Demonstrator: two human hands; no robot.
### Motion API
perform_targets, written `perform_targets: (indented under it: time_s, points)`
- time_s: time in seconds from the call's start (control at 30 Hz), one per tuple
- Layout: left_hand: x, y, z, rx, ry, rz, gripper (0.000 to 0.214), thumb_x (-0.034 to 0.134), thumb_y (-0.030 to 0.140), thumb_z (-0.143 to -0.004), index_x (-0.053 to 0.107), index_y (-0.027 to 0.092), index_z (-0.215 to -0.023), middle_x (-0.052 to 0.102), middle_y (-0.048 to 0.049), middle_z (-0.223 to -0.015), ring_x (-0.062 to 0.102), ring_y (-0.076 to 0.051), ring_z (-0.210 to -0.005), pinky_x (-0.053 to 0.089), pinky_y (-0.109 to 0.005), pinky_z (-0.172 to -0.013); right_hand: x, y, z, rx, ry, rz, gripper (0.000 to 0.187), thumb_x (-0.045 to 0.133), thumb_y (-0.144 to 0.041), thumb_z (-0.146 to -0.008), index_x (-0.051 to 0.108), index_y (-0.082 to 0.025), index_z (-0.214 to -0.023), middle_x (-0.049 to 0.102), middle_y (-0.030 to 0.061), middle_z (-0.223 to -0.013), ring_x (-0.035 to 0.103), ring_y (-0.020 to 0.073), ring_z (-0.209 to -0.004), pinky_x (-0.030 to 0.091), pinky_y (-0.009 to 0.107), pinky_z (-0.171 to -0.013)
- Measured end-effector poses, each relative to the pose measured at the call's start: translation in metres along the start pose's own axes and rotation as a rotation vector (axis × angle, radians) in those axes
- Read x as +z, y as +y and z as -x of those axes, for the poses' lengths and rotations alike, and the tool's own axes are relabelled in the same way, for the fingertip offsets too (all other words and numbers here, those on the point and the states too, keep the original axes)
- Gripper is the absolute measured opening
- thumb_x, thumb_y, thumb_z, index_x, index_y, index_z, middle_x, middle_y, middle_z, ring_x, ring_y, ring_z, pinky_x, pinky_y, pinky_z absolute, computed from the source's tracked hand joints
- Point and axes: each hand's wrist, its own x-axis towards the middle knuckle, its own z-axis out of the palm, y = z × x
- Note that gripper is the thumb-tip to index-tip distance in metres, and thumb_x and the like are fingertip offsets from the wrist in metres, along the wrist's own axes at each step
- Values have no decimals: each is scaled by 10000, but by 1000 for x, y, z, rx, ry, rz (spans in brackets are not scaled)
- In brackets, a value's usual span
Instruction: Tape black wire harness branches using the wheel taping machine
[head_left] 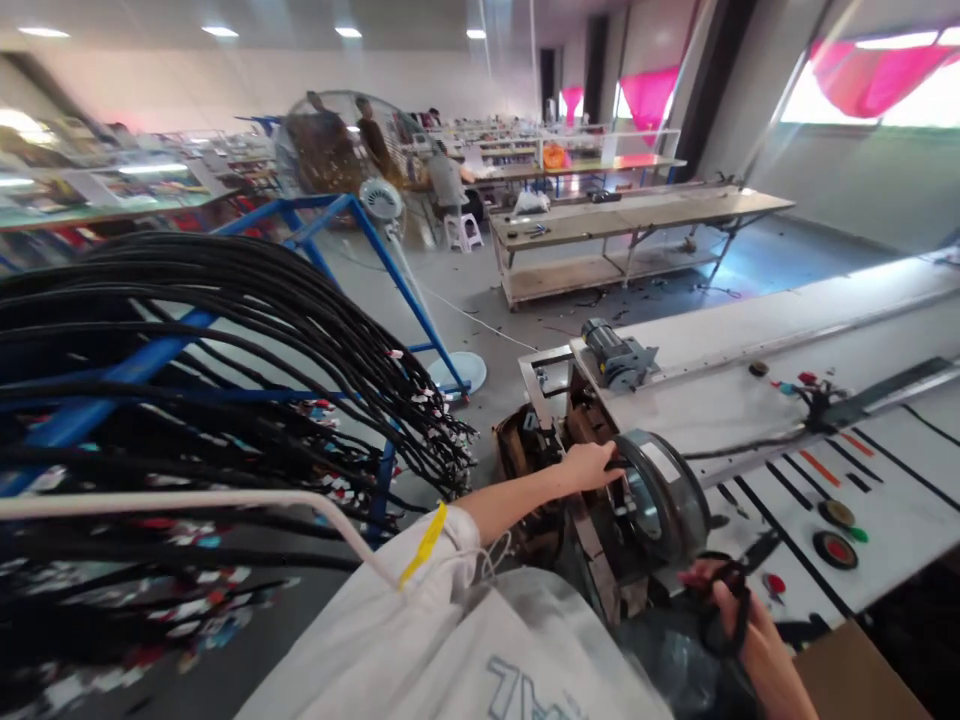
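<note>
My left hand (590, 465) reaches forward and rests on the edge of a large black tape roll (664, 495) at the near end of a white work board (885, 500); its fingers curl round the roll's rim. Lower right, my right hand (739, 625) is closed on a loop of black cable (731, 600) that hangs across its fingers. Another black cable (757, 445) with coloured connectors lies along the board.
A blue rack (150, 360) draped with many black cable harnesses (247, 330) fills the left. A small motor (615, 355) sits at the conveyor's end. A standing fan (352, 150), wooden benches (637, 220) and seated people lie beyond. A cardboard box (847, 665) is at lower right.
</note>
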Motion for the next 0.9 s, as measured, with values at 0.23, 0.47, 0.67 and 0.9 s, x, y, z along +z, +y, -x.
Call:
perform_targets:
  time_s: [0.23,0.47,0.67,0.9]
  points:
    - [-2,3,-7,-61,-40,36,499,610,475,-859,524,142,-1221,717,-151,-897,693,-303,-935,495,-324,-786,101,-97,-17,239,-616,-689,730,335,-914,-680,613,-239,-706,655,131,-817,659,255,-723,507,379,-690]
    - [15,-43,-11,-87,-67,184,283,630,384,-844,687,107,-835,690,-113,-709,680,-275,-789,477,-332,-771,83,-56,26,260,-507,-531,642,329,-882,-721,471,-266,-606,580,63,-581,526,202,-467,414,326,-475]
    - [80,-25,19,22,-435,1354,537,398,554,-939,687,111,-1029,629,-26,-582,510,-113,-467,465,-267,-573,19,6,29,416,326,-46,568,377,-799,-729,483,-253,-611,531,57,-523,535,235,-507,449,360,-523]
    - [101,19,32,-323,-316,1833,295,553,362,-890,627,142,-1071,690,-99,-993,630,-126,-723,480,-225,-610,-7,44,-28,342,572,664,410,473,-412,-845,660,-139,-1087,635,157,-1018,581,291,-1005,439,399,-902]
